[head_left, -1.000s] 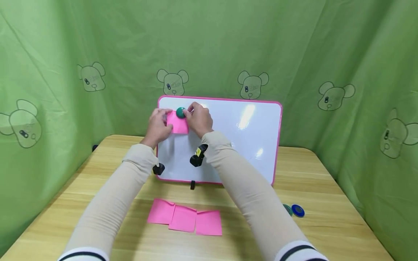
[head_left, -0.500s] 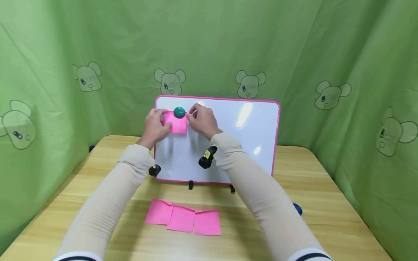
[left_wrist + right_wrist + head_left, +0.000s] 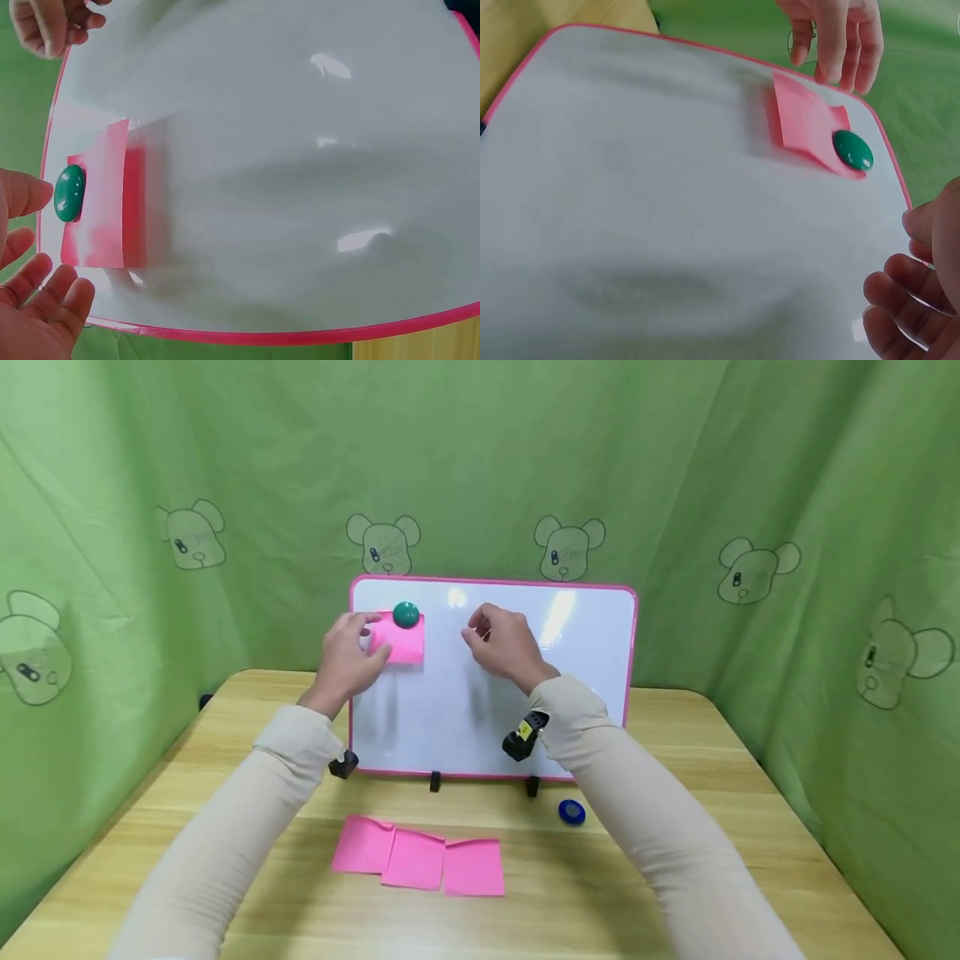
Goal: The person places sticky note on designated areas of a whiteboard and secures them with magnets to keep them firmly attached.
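Note:
A pink sticky note (image 3: pixel 406 648) sits at the upper left of the whiteboard (image 3: pixel 450 718), with a round green magnet (image 3: pixel 406 614) on its top edge. The note's lower edge lifts off the board in the left wrist view. My left hand (image 3: pixel 347 653) is at the note's left side, fingers spread and apart from the magnet (image 3: pixel 69 193). To the right of the note, my right hand (image 3: pixel 508 645) hovers before the board. Its fingers (image 3: pixel 911 281) are loosely bent and hold nothing.
Three pink sticky notes (image 3: pixel 412 860) lie in a row on the wooden table (image 3: pixel 277 893) before the board. A blue round magnet (image 3: pixel 572 812) lies beside the right sleeve. Black feet (image 3: pixel 435 782) support the board; a green curtain (image 3: pixel 480 460) surrounds the table.
My right hand has let go of the green magnet and moved right. The left hand has stayed by the note. One blue magnet came into view; the discs right of the sleeve are now hidden.

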`<state>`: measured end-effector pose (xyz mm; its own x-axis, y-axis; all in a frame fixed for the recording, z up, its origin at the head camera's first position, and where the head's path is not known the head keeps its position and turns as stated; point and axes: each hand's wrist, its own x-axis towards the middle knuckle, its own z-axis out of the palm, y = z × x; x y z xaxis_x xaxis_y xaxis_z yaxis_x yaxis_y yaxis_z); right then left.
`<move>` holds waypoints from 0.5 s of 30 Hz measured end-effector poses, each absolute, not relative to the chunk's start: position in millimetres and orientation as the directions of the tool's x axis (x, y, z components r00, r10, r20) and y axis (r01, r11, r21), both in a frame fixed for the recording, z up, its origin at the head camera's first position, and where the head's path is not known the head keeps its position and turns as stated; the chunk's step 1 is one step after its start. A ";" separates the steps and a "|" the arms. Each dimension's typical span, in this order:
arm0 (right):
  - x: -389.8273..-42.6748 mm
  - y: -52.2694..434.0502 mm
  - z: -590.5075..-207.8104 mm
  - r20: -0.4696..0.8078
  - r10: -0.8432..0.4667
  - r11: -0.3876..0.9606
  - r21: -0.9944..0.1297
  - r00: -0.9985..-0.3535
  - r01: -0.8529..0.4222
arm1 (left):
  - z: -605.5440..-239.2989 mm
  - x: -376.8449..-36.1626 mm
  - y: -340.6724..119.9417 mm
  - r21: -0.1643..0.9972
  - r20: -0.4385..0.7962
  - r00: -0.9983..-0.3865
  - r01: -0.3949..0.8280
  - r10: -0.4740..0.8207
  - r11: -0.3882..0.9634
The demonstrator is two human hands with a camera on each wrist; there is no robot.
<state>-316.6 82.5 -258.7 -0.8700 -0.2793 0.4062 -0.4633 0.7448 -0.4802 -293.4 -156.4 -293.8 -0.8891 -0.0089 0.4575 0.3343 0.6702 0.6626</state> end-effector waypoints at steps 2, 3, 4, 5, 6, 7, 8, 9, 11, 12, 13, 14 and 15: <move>-314.3 91.8 -260.6 0.407 -0.278 0.746 -0.480 -0.870 -0.462 | -295.2 -290.6 -157.1 0.656 0.468 -0.884 0.347 0.000 0.670; -313.1 96.5 -261.7 0.408 -0.278 0.747 -0.477 -0.870 -0.462 | -295.9 -289.1 -157.7 0.652 0.474 -0.881 0.354 0.004 0.670; -311.6 101.3 -263.1 0.410 -0.277 0.749 -0.474 -0.869 -0.463 | -296.9 -287.7 -158.5 0.647 0.481 -0.877 0.362 0.010 0.671; -309.7 106.1 -264.3 0.413 -0.275 0.752 -0.470 -0.868 -0.462 | -297.9 -286.0 -159.4 0.642 0.488 -0.873 0.371 0.015 0.671; -308.3 111.1 -265.8 0.419 -0.273 0.754 -0.466 -0.866 -0.463 | -299.1 -284.4 -160.6 0.637 0.493 -0.870 0.378 0.022 0.672; -306.6 116.1 -267.4 0.422 -0.270 0.758 -0.461 -0.865 -0.462 | -300.2 -282.6 -161.7 0.633 0.496 -0.868 0.382 0.026 0.674; -305.0 121.3 -269.2 0.424 -0.265 0.763 -0.457 -0.866 -0.458 | -301.5 -280.7 -162.9 0.629 0.497 -0.867 0.384 0.030 0.676; -303.4 126.4 -271.1 0.426 -0.260 0.768 -0.453 -0.867 -0.453 | -302.8 -279.0 -164.4 0.625 0.497 -0.867 0.384 0.033 0.680; -300.3 136.4 -274.7 0.427 -0.248 0.775 -0.451 -0.870 -0.443 | -305.4 -275.5 -167.5 0.617 0.495 -0.868 0.382 0.037 0.688; -298.8 141.3 -276.5 0.427 -0.244 0.778 -0.451 -0.871 -0.439 | -306.6 -273.8 -169.2 0.615 0.493 -0.869 0.379 0.037 0.692; -297.4 146.3 -278.1 0.424 -0.237 0.781 -0.452 -0.874 -0.431 | -307.7 -272.1 -170.9 0.612 0.492 -0.870 0.375 0.036 0.696; -295.6 151.1 -279.4 0.421 -0.231 0.783 -0.455 -0.877 -0.424 | -308.8 -270.8 -172.7 0.609 0.490 -0.871 0.372 0.036 0.701; -294.0 156.0 -280.7 0.420 -0.225 0.786 -0.455 -0.879 -0.418 | -309.8 -269.6 -174.2 0.606 0.490 -0.871 0.371 0.037 0.704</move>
